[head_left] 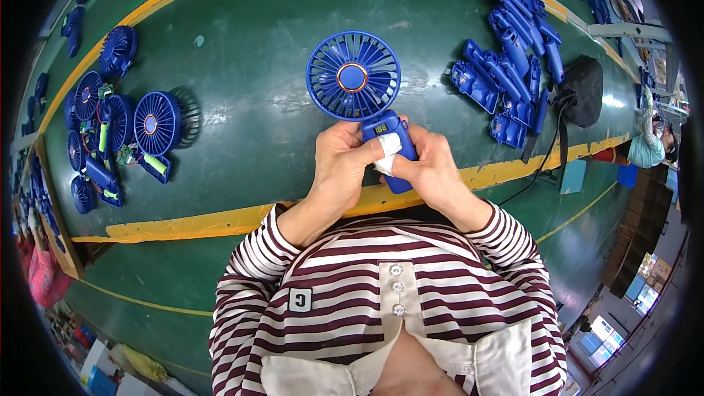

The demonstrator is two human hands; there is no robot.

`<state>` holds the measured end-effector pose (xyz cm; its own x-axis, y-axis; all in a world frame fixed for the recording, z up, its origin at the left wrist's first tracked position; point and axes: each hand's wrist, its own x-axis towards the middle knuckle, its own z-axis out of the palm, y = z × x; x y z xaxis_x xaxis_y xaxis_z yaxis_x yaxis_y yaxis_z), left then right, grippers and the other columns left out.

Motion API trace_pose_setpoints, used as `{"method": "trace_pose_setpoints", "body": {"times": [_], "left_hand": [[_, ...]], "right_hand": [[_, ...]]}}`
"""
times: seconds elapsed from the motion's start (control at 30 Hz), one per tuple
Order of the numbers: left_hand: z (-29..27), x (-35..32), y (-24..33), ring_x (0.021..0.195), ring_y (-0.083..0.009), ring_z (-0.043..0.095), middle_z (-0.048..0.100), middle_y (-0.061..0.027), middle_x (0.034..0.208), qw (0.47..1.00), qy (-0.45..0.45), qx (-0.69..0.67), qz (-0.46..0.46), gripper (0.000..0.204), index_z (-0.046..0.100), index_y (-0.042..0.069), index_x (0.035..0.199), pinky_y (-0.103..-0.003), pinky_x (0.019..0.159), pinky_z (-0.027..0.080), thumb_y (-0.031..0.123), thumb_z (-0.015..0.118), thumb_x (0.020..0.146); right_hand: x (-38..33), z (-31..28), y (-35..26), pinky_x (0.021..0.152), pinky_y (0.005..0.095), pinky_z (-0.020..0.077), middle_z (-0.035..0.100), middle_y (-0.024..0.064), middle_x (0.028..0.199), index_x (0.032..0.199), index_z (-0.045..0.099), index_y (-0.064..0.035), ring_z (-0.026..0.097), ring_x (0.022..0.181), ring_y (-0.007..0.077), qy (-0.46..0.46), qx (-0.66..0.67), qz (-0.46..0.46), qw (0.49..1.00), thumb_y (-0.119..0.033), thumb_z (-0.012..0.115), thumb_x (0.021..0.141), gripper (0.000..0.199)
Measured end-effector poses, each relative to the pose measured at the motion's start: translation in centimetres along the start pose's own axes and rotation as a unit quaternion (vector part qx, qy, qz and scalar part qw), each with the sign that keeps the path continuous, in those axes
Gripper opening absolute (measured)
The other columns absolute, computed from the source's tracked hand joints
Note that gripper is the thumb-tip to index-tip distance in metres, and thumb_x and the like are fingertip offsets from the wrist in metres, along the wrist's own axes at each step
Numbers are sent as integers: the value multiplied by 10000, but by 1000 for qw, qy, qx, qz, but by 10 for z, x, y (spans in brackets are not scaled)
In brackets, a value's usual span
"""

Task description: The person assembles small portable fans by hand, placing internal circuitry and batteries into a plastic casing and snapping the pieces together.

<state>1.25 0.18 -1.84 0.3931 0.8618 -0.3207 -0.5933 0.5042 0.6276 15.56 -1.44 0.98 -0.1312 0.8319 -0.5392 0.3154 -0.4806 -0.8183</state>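
A blue handheld fan (353, 75) is held between my two hands above the table's near edge, its round grille pointing away from me. My left hand (342, 155) grips the left side of its handle, and my right hand (431, 158) wraps the right side. White tape or wrapping covers both thumbs, which press on the front of the handle. Just above them a small display shows lit digits. The lower end of the handle sticks out below my thumbs.
On the left of the green table (242, 132) lie several blue fans (157, 123) with exposed wires and green-yellow cells. Blue handle shells (513, 51) are piled at the right, beside a black bag (583, 92) with a trailing cord. Another person (649, 148) is at the far right.
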Motion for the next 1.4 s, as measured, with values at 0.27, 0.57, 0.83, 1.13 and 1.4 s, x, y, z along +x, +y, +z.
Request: {"method": "trace_pose_setpoints", "body": {"times": [0.27,0.57,0.83,1.13,1.4], "left_hand": [[-1,-7,27,989,-192,561,548,-146,1173,997,8,77,-15,365,480,-28,1190,-336,891,441,100,529,852],[-35,-31,41,935,-191,599,611,-149,1084,981,23,190,-25,335,499,-19,1184,-264,766,469,10,516,851],[-51,-40,45,938,-124,574,614,-94,1076,979,-9,201,13,337,514,6,1181,-238,805,459,25,561,848],[-104,-72,155,1285,-351,273,328,-177,1367,474,375,752,265,871,346,40,1318,-443,1051,233,135,766,561],[-102,-45,136,1117,-396,402,403,-226,1207,511,308,713,369,798,402,-4,1231,-482,962,322,141,743,525]], "right_hand": [[2,-9,-23,645,266,516,621,120,885,1069,524,36,630,736,177,-109,248,-8,963,-75,593,777,320],[116,-43,-95,701,441,471,581,203,894,1141,500,-46,581,813,378,282,-294,-371,835,-204,590,736,444],[290,-134,-141,753,461,488,512,196,1038,1117,503,-65,534,951,362,467,-544,-195,670,-298,528,810,385],[230,-14,-114,826,442,430,494,206,1098,1162,486,6,501,977,362,321,-473,-441,692,-169,619,736,480],[104,103,-82,791,336,473,526,189,1071,1237,404,77,563,944,260,-78,-76,-331,937,-287,666,766,650]]}}
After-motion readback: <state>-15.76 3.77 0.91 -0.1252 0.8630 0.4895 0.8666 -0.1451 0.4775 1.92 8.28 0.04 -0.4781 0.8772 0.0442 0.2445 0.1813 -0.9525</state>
